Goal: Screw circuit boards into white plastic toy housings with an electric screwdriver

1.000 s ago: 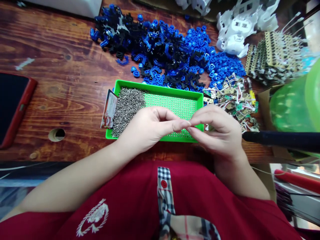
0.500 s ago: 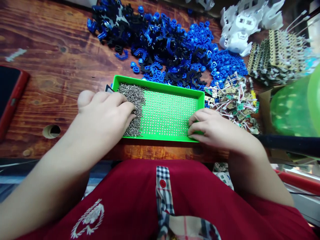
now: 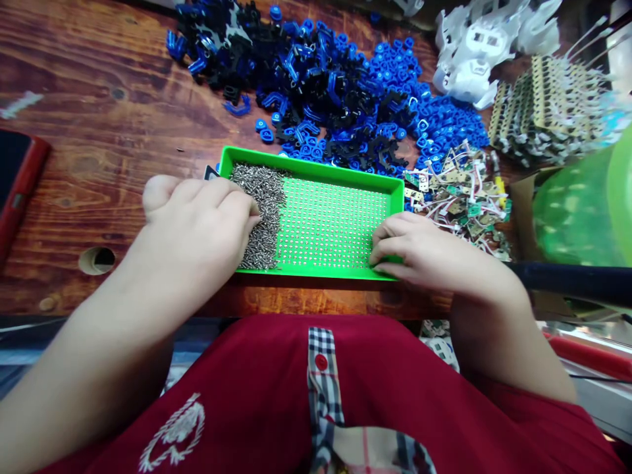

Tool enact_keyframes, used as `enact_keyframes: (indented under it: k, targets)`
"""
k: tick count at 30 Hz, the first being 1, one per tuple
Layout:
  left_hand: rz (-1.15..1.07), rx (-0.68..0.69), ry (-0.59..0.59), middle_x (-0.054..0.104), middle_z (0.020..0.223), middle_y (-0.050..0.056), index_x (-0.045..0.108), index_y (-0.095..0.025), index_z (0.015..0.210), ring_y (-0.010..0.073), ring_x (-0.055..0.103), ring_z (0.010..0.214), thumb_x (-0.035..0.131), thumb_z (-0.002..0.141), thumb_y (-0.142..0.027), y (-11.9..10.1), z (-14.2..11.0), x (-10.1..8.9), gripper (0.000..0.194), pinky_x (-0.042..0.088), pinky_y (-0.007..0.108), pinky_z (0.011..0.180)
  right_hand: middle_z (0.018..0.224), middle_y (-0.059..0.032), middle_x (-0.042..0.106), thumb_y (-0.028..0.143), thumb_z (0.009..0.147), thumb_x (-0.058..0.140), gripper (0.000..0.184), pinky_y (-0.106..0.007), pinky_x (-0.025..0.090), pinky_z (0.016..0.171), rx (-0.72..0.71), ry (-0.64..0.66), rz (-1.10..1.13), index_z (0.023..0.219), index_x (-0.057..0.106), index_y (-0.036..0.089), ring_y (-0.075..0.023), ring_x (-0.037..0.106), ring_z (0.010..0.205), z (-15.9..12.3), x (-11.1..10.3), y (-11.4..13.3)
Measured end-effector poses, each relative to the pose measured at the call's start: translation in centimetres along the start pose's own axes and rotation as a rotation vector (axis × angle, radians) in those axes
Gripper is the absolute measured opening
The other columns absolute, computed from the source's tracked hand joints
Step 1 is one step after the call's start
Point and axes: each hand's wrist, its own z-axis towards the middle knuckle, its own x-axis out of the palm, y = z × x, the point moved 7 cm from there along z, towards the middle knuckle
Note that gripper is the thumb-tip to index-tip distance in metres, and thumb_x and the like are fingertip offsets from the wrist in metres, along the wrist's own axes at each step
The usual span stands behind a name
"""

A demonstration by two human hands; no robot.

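Note:
A green tray [image 3: 326, 167] with a grid of small holes lies at the table's front. Loose small metal screws [image 3: 261, 240] are heaped at its left end, and rows of screws [image 3: 330, 224] sit in the grid. My left hand [image 3: 197, 220] closes over the tray's left wall, its fingertips inside by the heap; its underside is hidden. At the right front corner, my right hand [image 3: 415, 250] grips the tray's wall with curled fingers inside.
Behind the tray spreads a pile of blue and black plastic parts [image 3: 316, 85]. Wired circuit boards [image 3: 459, 204], stacked board panels [image 3: 548, 105], white shells [image 3: 478, 52] and a green translucent container [image 3: 577, 204] stand right. A red-cased phone [image 3: 20, 191] and a table hole [image 3: 99, 261] are left.
My left hand has shifted slightly left, its fingertips drawing back from the screw heap toward the tray's wall. My right hand stays at the same corner.

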Motion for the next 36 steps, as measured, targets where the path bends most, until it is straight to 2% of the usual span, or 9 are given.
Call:
enact_keyframes:
  k: [3,6,10,16,20,23,28,33,36]
  targets:
    - [-0.068,-0.02,-0.035,0.063,0.089,0.013,0.057,-0.013,0.091,0.0273,0.057,0.089,0.037,0.091,-0.03,0.1,0.0,-1.2,0.026,0.041,0.04,0.084,0.092,-0.0042,0.058,0.03,0.086,0.053,0.014,-0.034,0.04,0.083,0.016,-0.134,0.04,0.088,0.065,0.022,-0.0169,0.051,0.09,-0.3,-1.3,0.0]
    - [-0.195,-0.066,-0.029,0.066,0.082,0.009,0.06,-0.015,0.09,0.0269,0.061,0.083,0.042,0.09,-0.027,-0.3,0.1,-2.1,0.022,0.042,0.043,0.082,0.09,-0.0047,0.057,0.027,0.086,0.054,0.011,-0.034,0.042,0.083,0.078,-0.404,0.084,0.089,0.063,0.021,-0.0165,0.053,0.09,-0.8,-3.3,0.1]
    - [-0.625,-0.034,-0.172,0.066,0.085,0.002,0.059,-0.018,0.09,0.0183,0.062,0.079,0.056,0.083,-0.023,-2.6,0.9,-3.6,0.008,0.048,0.031,0.073,0.089,-0.0026,0.058,0.026,0.083,0.059,0.008,-0.033,0.045,0.08,0.07,-0.684,0.235,0.09,0.061,0.023,-0.0154,0.055,0.089,-0.5,-4.7,1.3]
    - [-1.498,-0.098,-0.125,0.06,0.078,-0.003,0.052,-0.02,0.088,0.0099,0.061,0.07,0.063,0.079,-0.018,-5.9,2.7,-2.5,0.014,0.05,0.021,0.061,0.086,0.0005,0.061,0.029,0.08,0.064,0.012,-0.031,0.046,0.078,0.039,-0.84,0.577,0.09,0.061,0.022,-0.0125,0.056,0.083,0.4,-3.9,2.1]
    - [-1.733,-0.222,-0.058,0.062,0.069,-0.005,0.051,-0.02,0.088,0.0088,0.06,0.061,0.062,0.081,-0.02,-6.8,3.3,-1.2,0.014,0.049,0.021,0.058,0.081,0.0008,0.059,0.028,0.079,0.064,0.006,-0.032,0.046,0.075,0.099,-0.99,0.586,0.083,0.063,0.024,-0.0131,0.056,0.08,-0.5,-3.7,1.5]
    - [-1.805,-0.266,-0.02,0.063,0.067,-0.005,0.05,-0.02,0.088,0.0089,0.06,0.059,0.062,0.081,-0.021,-7.3,3.3,-0.7,0.014,0.05,0.022,0.059,0.081,0.0007,0.059,0.026,0.082,0.062,0.003,-0.032,0.046,0.076,0.106,-0.997,0.514,0.082,0.062,0.023,-0.0129,0.055,0.081,-0.8,-3.9,1.6]
    - [-1.567,-0.13,0.067,0.066,0.074,-0.002,0.052,-0.019,0.093,0.0133,0.064,0.07,0.054,0.086,-0.026,-7.8,3.1,-1.2,0.01,0.051,0.027,0.065,0.085,-0.0015,0.058,0.023,0.082,0.059,0.006,-0.032,0.046,0.078,0.089,-0.903,0.283,0.088,0.059,0.022,-0.0142,0.055,0.085,-1.7,-4.1,1.9]
    - [-0.677,0.336,0.003,0.068,0.092,0.005,0.061,-0.018,0.095,0.023,0.061,0.088,0.049,0.088,-0.034,-8.6,1.4,-1.8,0.021,0.044,0.039,0.079,0.099,-0.007,0.057,0.027,0.084,0.056,0.011,-0.037,0.042,0.088,0.088,-0.45,-0.038,0.088,0.062,0.019,-0.0191,0.052,0.097,-2.2,-1.7,0.9]
    - [-0.505,0.452,-0.022,0.068,0.093,0.006,0.063,-0.017,0.092,0.0242,0.06,0.086,0.05,0.087,-0.036,-8.8,0.2,-0.9,0.024,0.043,0.039,0.076,0.097,-0.0056,0.058,0.032,0.086,0.053,0.016,-0.037,0.038,0.091,0.071,-0.249,-0.077,0.084,0.064,0.02,-0.0193,0.05,0.099,-2.2,-0.4,0.2]
